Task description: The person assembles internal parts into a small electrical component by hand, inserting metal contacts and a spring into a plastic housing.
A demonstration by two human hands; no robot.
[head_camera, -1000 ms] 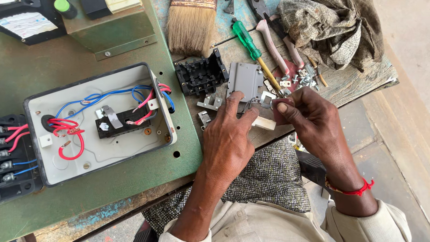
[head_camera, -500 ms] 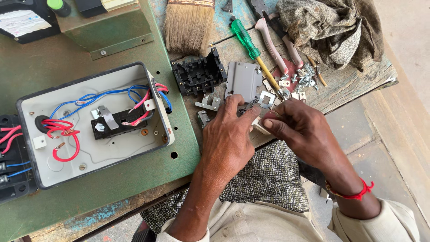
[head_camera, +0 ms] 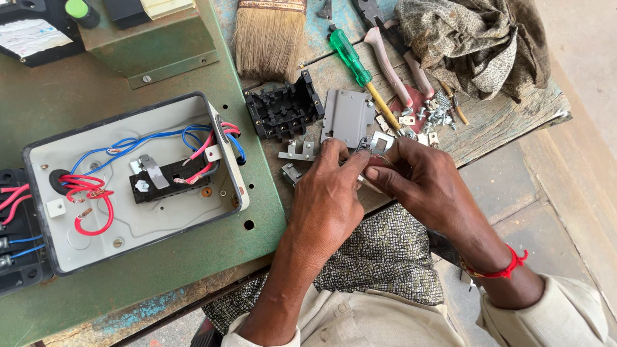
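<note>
My left hand [head_camera: 328, 199] and my right hand [head_camera: 421, 183] meet over the near edge of the wooden bench, fingertips pinched together on a small metal contact part [head_camera: 373, 149] that is mostly hidden between them. Just beyond the fingers lie a grey metal plate [head_camera: 348, 115], a bent metal bracket [head_camera: 297, 151] and a black plastic switch body [head_camera: 283, 110]. To the left an open grey electrical box [head_camera: 128, 180] shows red and blue wires and a black block inside.
A green-handled screwdriver [head_camera: 350, 54], pliers with pink grips [head_camera: 392, 61], loose screws [head_camera: 432, 115], a wide brush [head_camera: 270, 32] and a crumpled cloth [head_camera: 475, 38] lie at the back. A green metal surface [head_camera: 160, 257] carries the box. A black wired unit [head_camera: 13, 225] sits far left.
Both hands have drawn closer together around the small metal part, the right hand shifting slightly left. The rest of the bench is unchanged.
</note>
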